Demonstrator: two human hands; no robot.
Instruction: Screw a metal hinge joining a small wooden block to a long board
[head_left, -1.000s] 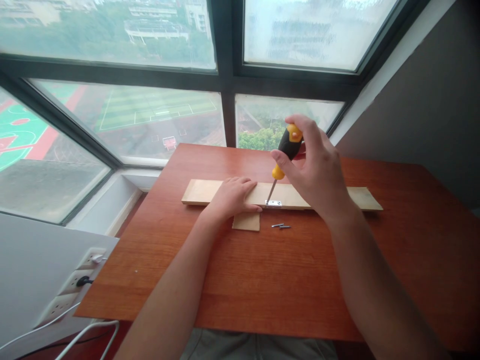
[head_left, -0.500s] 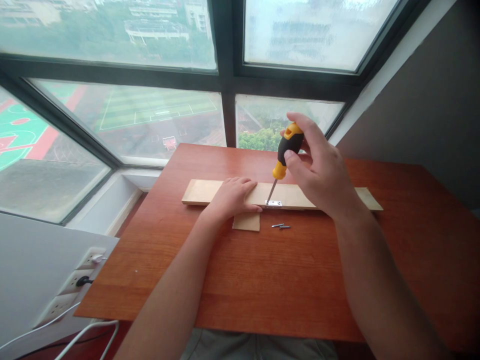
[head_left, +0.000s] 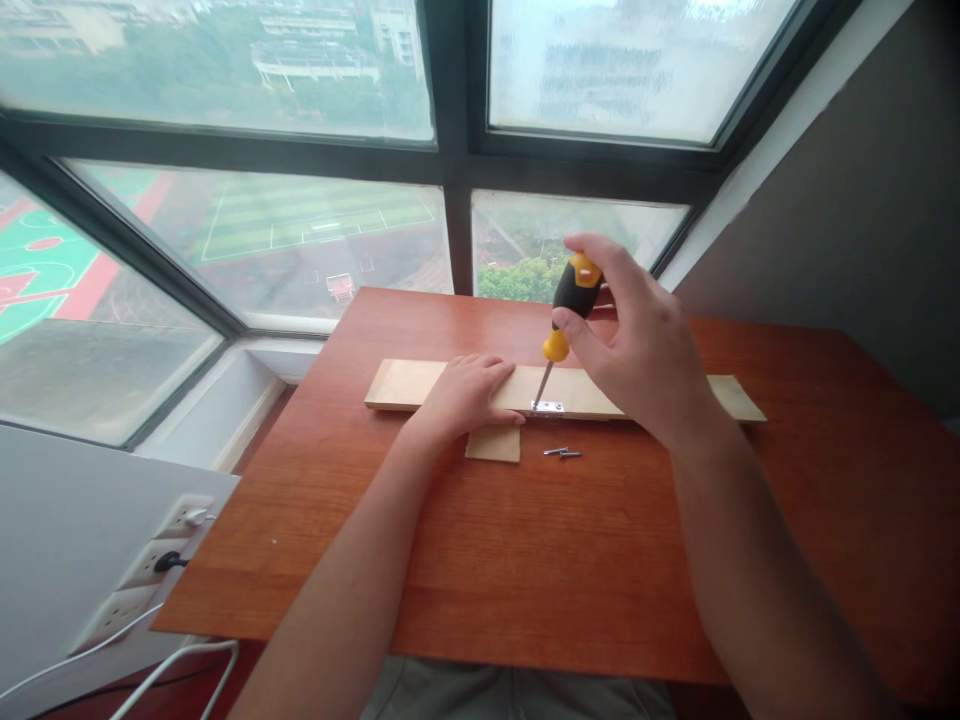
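Observation:
A long pale wooden board [head_left: 401,383] lies across the far part of the reddish table [head_left: 525,560]. My left hand [head_left: 463,392] lies flat on it, fingers together, pressing it down; a smaller wood piece [head_left: 493,445] sticks out from under that hand. My right hand [head_left: 637,345] is wrapped round the black and yellow handle of a screwdriver [head_left: 568,300]. Its tip stands on the left end of a small metal bracket [head_left: 547,407] at the board's near edge. Two loose screws [head_left: 562,453] lie on the table just in front of the bracket.
Large windows [head_left: 300,230] rise behind the table, with dark frames. A grey wall [head_left: 862,200] stands at the right. At lower left a white power strip [head_left: 142,580] holds plugs, and white cables [head_left: 180,670] hang below it.
My right hand has turned back and forth on the screwdriver handle, shifting its grip slightly. The tip stays on the bracket. My left hand and the board have not moved.

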